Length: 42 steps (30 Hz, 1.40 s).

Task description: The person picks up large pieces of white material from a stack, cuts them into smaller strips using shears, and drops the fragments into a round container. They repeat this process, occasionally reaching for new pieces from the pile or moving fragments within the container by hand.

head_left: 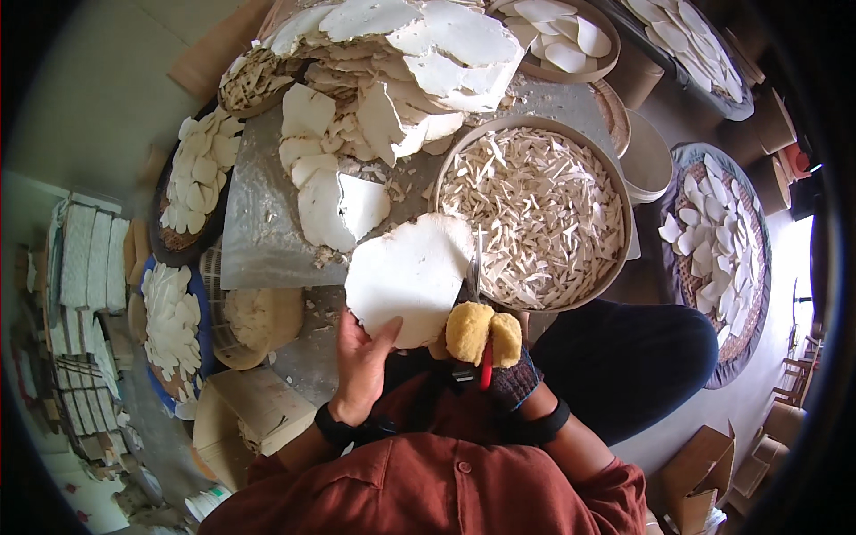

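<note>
Workshop, stacked slabs (455,34), heaped chips (539,218), laden round trays (727,366)

The nearest sheet (410,276) is off-white, the padding (467,335) yellow, the scissor handle (486,368) red, the shirt (437,490) rust-red; shaded trousers (642,357) seem navy.

Rust-red shirt (419,486), round button (463,467), dark trousers (633,361), black bands (546,426) on both wrists, dark knit glove (515,385) with blue edge on right hand

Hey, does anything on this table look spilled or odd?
Pale scraps lie loose on the table, outside the round tray. Unusual too: lumpy yellow padding on the cutting tool in the right hand.
</note>
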Each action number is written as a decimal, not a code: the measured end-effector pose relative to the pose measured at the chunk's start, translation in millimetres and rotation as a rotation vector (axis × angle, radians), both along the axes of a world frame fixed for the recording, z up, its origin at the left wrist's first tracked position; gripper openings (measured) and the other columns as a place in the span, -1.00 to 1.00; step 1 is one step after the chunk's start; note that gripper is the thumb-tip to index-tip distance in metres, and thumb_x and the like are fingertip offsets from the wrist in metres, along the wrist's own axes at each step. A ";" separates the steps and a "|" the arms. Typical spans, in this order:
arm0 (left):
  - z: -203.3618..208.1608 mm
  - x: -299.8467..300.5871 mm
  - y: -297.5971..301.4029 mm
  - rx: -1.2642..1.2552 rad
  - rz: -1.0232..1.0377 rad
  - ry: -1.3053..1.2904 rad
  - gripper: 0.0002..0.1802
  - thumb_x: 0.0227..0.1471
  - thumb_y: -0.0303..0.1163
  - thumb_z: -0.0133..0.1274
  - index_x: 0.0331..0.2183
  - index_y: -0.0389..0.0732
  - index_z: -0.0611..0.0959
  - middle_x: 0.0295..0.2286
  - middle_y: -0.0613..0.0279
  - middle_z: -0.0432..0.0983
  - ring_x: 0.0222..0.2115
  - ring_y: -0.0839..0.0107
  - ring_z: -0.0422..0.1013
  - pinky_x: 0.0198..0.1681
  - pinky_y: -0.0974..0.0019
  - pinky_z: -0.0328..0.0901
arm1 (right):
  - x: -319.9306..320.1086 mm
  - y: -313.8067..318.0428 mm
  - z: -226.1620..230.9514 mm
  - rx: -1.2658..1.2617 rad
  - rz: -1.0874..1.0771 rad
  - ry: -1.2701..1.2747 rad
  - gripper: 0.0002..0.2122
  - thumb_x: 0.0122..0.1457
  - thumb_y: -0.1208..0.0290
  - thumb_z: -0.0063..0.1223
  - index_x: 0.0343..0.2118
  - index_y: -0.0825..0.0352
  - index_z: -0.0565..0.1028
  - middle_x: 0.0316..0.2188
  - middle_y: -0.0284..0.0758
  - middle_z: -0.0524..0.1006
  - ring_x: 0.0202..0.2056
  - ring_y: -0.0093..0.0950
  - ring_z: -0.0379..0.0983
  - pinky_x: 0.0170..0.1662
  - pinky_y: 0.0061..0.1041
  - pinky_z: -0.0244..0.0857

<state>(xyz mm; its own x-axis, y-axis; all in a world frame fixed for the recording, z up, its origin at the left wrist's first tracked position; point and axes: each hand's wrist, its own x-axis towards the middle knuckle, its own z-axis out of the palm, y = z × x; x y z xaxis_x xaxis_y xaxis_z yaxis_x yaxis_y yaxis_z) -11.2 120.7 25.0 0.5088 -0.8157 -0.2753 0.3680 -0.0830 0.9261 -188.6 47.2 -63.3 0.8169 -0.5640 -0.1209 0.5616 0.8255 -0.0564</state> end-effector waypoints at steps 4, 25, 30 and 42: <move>1.6 -9.9 -0.8 -0.037 -0.055 -0.128 -0.33 0.01 -0.57 0.11 0.10 -0.28 0.14 -0.03 0.12 0.29 -0.06 0.42 0.30 0.03 0.33 0.23 | 0.1 0.8 10.5 -0.440 -0.072 0.378 -0.56 0.21 0.18 -0.21 0.01 0.45 0.33 -0.03 -0.12 0.42 0.00 -0.27 0.38 0.10 -0.30 0.23; 8.9 79.7 -18.0 0.057 -0.304 0.105 -0.30 0.05 -0.52 0.00 0.18 -0.25 0.11 0.03 0.11 0.27 0.02 0.41 0.25 0.08 0.32 0.18 | 25.8 8.3 -23.4 -0.471 -0.193 0.152 -0.73 0.16 0.45 0.04 -0.09 0.43 0.43 -0.12 -0.24 0.49 -0.11 -0.43 0.46 0.01 -0.44 0.32; 9.3 75.1 -36.8 0.175 -0.432 0.087 -0.25 0.03 -0.43 0.09 0.19 -0.25 0.12 0.05 0.11 0.26 0.02 0.41 0.24 0.07 0.33 0.18 | 27.5 4.2 30.3 -0.937 0.040 0.586 -0.64 0.03 0.36 0.19 -0.10 0.31 0.42 -0.23 -0.25 0.52 -0.19 -0.41 0.49 -0.07 -0.44 0.34; 21.3 85.5 -27.9 0.176 -0.321 -0.118 -0.56 0.17 -0.26 -0.07 0.01 -0.31 0.41 -0.07 0.21 0.43 -0.11 0.49 0.39 -0.05 0.41 0.29 | 32.9 -3.5 44.6 -1.582 -0.112 0.946 -0.61 -0.05 0.15 0.17 -0.19 0.25 0.41 -0.35 -0.18 0.47 -0.32 -0.18 0.46 -0.28 -0.28 0.35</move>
